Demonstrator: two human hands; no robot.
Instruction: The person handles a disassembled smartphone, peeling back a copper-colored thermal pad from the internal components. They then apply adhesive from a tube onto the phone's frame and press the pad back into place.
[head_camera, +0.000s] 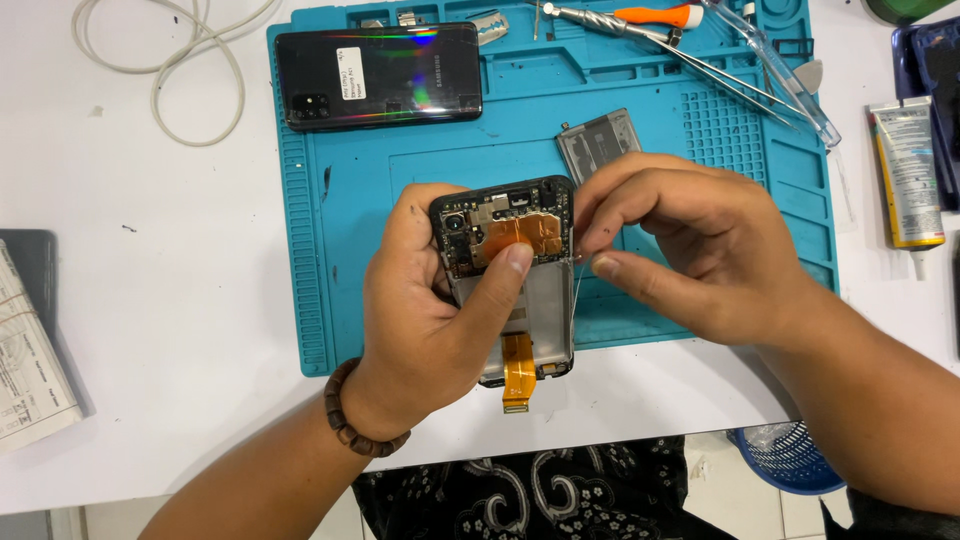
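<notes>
My left hand (425, 310) grips an opened phone frame (545, 305) from behind, thumb pressed on its copper-taped circuit board (520, 232). An orange flex cable (517, 372) hangs from the frame's lower end. My right hand (690, 245) pinches a thin wire or cable (577, 290) at the frame's right edge, fingers closed on it. Both hands hover over the lower middle of a teal repair mat (340, 220).
On the mat lie a black phone back cover (380, 75), a grey battery (597, 140), a screwdriver with orange grip (640, 16), tweezers (730, 80). A glue tube (908, 175) lies right, a white cable (190, 60) upper left, papers (30, 350) left.
</notes>
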